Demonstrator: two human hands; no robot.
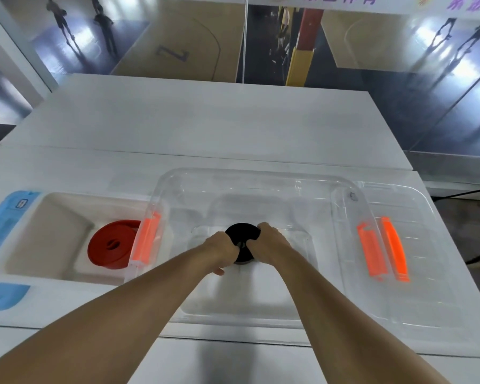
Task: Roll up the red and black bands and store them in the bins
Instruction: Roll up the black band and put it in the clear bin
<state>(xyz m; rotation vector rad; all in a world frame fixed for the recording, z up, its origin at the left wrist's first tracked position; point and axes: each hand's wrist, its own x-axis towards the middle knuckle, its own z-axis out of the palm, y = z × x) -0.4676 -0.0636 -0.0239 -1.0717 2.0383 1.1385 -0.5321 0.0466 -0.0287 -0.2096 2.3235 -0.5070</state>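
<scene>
Both hands, the left hand (221, 249) and the right hand (266, 242), have their fingers (261, 227) curled round the rolled black band (241, 233), holding it low inside the clear bin (261, 176). I judge this the last stretch: the black band is coiled and seems about to be set on the bin floor, though whether it already rests there I cannot tell. To the left, the red band (111, 243) lies rolled in the white bin (53, 273), so that half looks done. What remains is letting go, and perhaps closing up: a clear lid (416, 206) with orange latches lies just right of the clear bin, and a blue lid (0, 217) sits beside the white one. Everything stands on a white counter (205, 120). Beyond it, the back wall (178, 37) shows pictures of a sports court.
</scene>
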